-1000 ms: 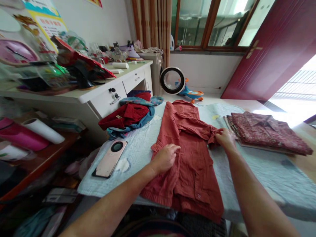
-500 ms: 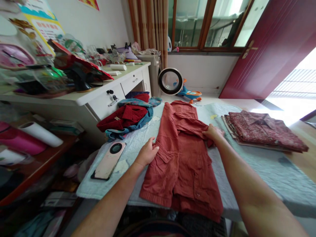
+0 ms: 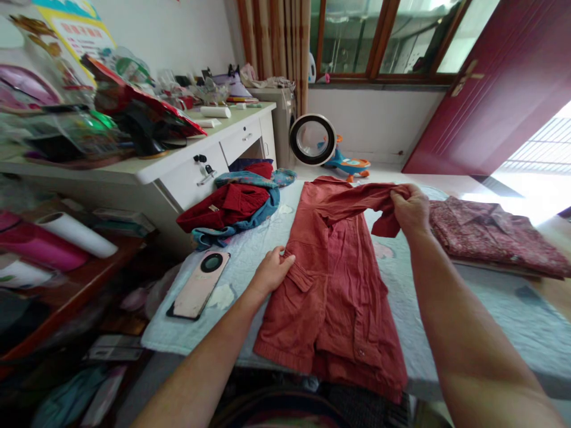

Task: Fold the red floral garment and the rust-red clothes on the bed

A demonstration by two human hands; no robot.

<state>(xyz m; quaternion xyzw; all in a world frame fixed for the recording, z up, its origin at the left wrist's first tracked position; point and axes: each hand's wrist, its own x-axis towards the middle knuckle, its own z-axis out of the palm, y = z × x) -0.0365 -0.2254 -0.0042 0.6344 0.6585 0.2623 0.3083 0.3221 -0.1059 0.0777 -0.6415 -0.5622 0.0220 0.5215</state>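
A rust-red jacket (image 3: 352,285) lies on a pale blue cloth (image 3: 263,261) spread over the table, its hem towards me. My right hand (image 3: 410,208) is closed on the end of one sleeve and holds it up off the cloth, out to the right. That sleeve stretches from the shoulder to my fingers, and its cuff hangs below them. On the jacket's left edge, beside a pocket flap, my left hand (image 3: 275,270) pinches the fabric between thumb and fingers.
A phone (image 3: 200,285) lies face down on the cloth at left. Behind it sits a heap of dark red and blue clothes (image 3: 236,205). Folded patterned garments (image 3: 495,235) are stacked at right. A cluttered white desk (image 3: 147,172) stands left, a washing machine with its round door (image 3: 312,139) open behind.
My right hand has lifted the sleeve up and to the right, away from the jacket's body. My left hand stays on the left edge. The view has shifted slightly.
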